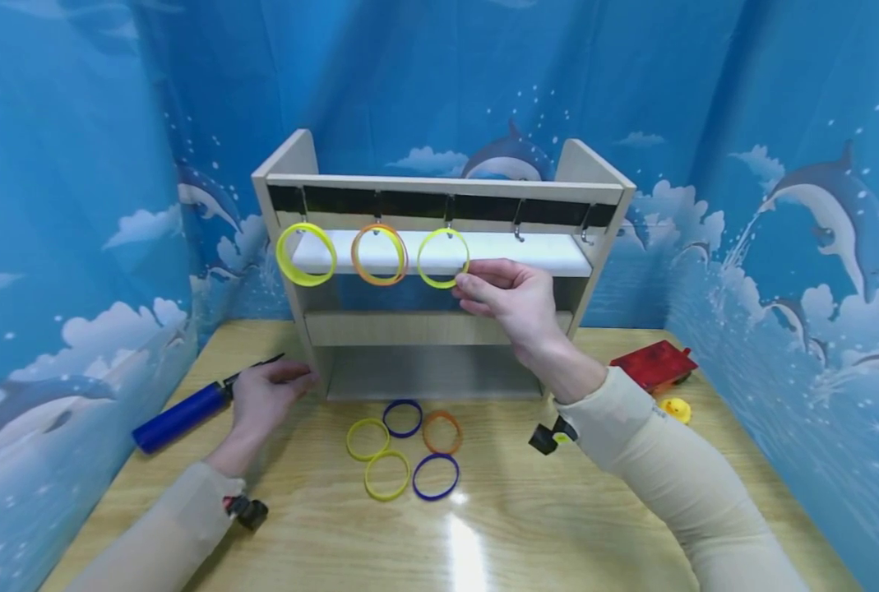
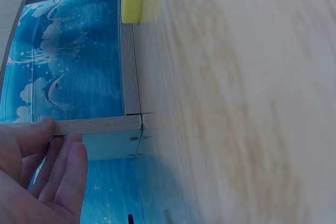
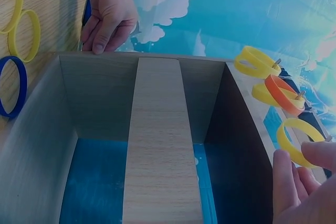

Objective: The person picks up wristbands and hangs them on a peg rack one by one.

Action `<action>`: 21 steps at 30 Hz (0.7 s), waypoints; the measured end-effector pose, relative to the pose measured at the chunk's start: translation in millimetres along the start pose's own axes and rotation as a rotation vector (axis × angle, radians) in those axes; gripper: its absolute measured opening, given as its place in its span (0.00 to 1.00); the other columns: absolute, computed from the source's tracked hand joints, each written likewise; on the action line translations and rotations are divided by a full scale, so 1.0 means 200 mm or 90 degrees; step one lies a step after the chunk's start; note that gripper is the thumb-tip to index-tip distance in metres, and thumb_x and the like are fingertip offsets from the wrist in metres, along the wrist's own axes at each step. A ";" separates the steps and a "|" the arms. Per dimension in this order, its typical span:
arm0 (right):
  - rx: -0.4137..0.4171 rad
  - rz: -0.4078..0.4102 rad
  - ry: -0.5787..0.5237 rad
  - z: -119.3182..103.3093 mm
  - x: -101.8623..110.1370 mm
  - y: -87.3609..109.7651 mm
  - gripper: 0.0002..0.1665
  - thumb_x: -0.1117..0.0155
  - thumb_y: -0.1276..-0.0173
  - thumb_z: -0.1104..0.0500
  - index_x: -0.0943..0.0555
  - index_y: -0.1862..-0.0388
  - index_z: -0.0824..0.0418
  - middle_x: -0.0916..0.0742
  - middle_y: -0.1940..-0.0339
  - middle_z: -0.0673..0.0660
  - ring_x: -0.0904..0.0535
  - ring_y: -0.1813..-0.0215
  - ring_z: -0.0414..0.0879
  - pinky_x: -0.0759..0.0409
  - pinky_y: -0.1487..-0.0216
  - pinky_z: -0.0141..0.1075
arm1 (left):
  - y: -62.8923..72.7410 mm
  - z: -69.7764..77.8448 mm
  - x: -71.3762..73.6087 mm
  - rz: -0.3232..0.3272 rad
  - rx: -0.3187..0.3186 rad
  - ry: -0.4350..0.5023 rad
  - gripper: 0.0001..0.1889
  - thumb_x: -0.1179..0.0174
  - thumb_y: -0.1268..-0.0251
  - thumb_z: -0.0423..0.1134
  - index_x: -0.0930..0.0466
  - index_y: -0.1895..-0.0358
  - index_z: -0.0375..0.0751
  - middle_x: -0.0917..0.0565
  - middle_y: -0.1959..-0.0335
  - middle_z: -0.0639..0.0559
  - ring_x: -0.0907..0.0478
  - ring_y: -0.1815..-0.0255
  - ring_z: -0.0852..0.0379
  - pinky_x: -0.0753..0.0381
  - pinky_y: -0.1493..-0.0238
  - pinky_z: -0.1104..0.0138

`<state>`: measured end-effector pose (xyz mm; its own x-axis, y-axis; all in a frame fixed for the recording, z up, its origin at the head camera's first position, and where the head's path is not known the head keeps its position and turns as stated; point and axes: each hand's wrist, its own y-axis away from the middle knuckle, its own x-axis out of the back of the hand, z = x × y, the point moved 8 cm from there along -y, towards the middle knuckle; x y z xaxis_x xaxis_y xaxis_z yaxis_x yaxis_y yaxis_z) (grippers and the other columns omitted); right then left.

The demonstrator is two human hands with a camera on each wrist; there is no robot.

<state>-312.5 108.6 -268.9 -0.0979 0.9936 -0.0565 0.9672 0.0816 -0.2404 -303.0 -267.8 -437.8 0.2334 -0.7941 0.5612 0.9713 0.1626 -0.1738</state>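
Note:
A wooden shelf rack (image 1: 432, 329) stands at the back of the table, with a row of metal hooks along its top. My right hand (image 1: 509, 300) pinches the right edge of a yellow ring (image 1: 420, 263) at the middle hook. On the hook to its left hang an orange ring (image 1: 407, 261) and a yellow one. Yellow ring bands (image 1: 289, 273) hang from the leftmost hook. My left hand (image 1: 269, 395) grips the edge of the rack's left side panel (image 2: 100, 125) between thumb and fingers, low down near the table.
Several yellow, blue and orange rings (image 1: 436, 498) lie on the table before the rack. A blue cylinder with a black end (image 1: 180, 418) lies at left. A red toy cart (image 1: 654, 366) and yellow duck (image 1: 676, 409) stand at right. Blue dolphin curtains (image 1: 424, 82) surround the table.

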 end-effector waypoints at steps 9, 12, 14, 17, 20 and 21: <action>-0.007 -0.009 0.022 0.01 0.03 0.03 0.23 0.23 0.23 0.66 0.14 0.33 0.73 0.03 0.57 0.44 0.03 0.56 0.40 0.06 0.49 0.38 | 0.00 0.00 0.00 0.003 -0.008 0.007 0.12 0.24 0.25 0.44 0.04 0.49 0.40 0.02 0.54 0.41 0.13 0.65 0.69 0.16 0.64 0.71; -0.011 -0.013 0.027 0.03 0.07 0.05 0.23 0.24 0.23 0.67 0.15 0.33 0.74 0.03 0.57 0.45 0.03 0.55 0.39 0.06 0.49 0.38 | 0.00 0.00 0.00 0.006 -0.007 0.008 0.12 0.24 0.25 0.44 0.04 0.49 0.40 0.02 0.54 0.41 0.13 0.65 0.69 0.16 0.64 0.71; -0.018 -0.017 0.033 0.06 0.09 0.07 0.23 0.25 0.23 0.68 0.15 0.33 0.75 0.03 0.57 0.44 0.04 0.55 0.39 0.06 0.49 0.37 | 0.00 0.00 0.00 0.006 -0.004 0.008 0.12 0.24 0.25 0.44 0.04 0.49 0.40 0.02 0.54 0.41 0.13 0.65 0.69 0.16 0.64 0.71; -0.038 -0.027 0.056 0.13 0.13 0.11 0.24 0.25 0.24 0.68 0.16 0.33 0.76 0.03 0.57 0.45 0.04 0.55 0.38 0.06 0.49 0.37 | 0.00 0.00 0.00 0.008 -0.001 0.007 0.12 0.24 0.25 0.44 0.04 0.49 0.41 0.02 0.54 0.42 0.13 0.65 0.69 0.16 0.64 0.72; -0.067 -0.047 0.085 0.24 0.16 0.17 0.25 0.25 0.25 0.69 0.17 0.32 0.77 0.03 0.47 0.59 0.05 0.53 0.37 0.06 0.47 0.37 | 0.00 0.00 0.00 0.009 -0.002 0.005 0.12 0.24 0.26 0.44 0.04 0.49 0.41 0.02 0.54 0.42 0.13 0.65 0.68 0.16 0.64 0.71; -0.076 -0.057 0.099 0.28 0.16 0.19 0.26 0.25 0.25 0.69 0.17 0.32 0.77 0.04 0.44 0.64 0.05 0.52 0.36 0.06 0.47 0.37 | 0.00 0.00 0.00 0.009 -0.003 0.003 0.12 0.24 0.25 0.44 0.03 0.49 0.41 0.02 0.54 0.42 0.13 0.65 0.68 0.16 0.64 0.71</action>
<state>-292.3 139.6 -334.9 -0.1563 0.9813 0.1126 0.9780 0.1697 -0.1212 -302.2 -267.7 -437.2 0.2470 -0.7941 0.5553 0.9676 0.1709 -0.1861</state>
